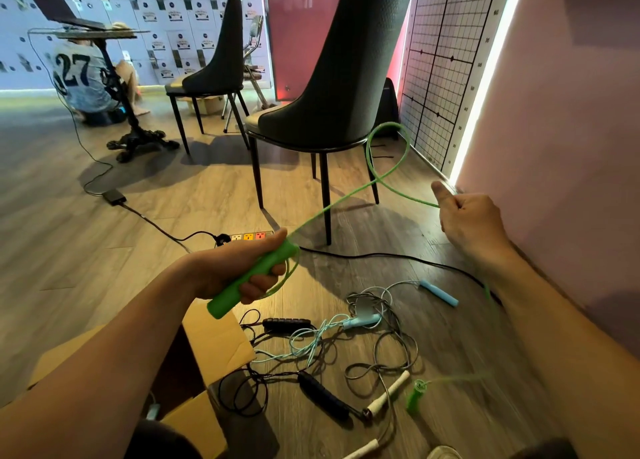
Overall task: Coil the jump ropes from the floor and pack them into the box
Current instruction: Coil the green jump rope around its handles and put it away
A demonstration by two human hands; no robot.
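My left hand (242, 268) grips one green handle (254, 282) of the green jump rope above the floor. Its green cord (377, 174) runs up and right in a loop to my right hand (467, 223), which pinches the cord in the air. The other green handle (414, 398) hangs blurred low at the right. An open cardboard box (214, 340) stands under my left forearm. A tangle of ropes lies on the floor: light blue handles (438, 292), black handles (322, 394) and white handles (388, 392).
A dark chair (332, 87) stands just beyond the hands, a second chair (214, 67) further back. A power strip (249, 237) and black cables cross the wooden floor. A pink wall (561, 112) is close on the right. A person sits far left by a pedestal table (100, 35).
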